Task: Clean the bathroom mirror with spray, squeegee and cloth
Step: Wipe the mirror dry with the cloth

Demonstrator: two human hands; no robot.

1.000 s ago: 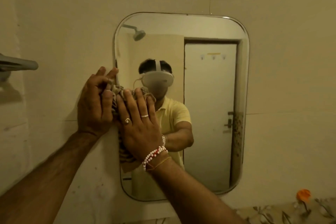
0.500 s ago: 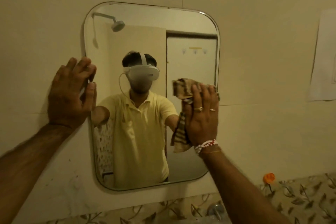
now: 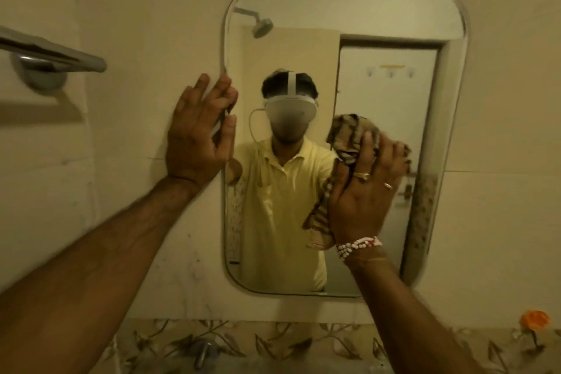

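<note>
The striped cloth (image 3: 349, 136) sits right of centre on the mirror (image 3: 343, 24), pressed to the glass under my right hand (image 3: 361, 191), fingers spread flat rather than curled round it. A second ago it was at the mirror's left edge, so I judge one wipe across the middle band done. My left hand (image 3: 197, 136) braces flat and empty at that left edge; towel bar (image 3: 54, 55) upper left
</note>
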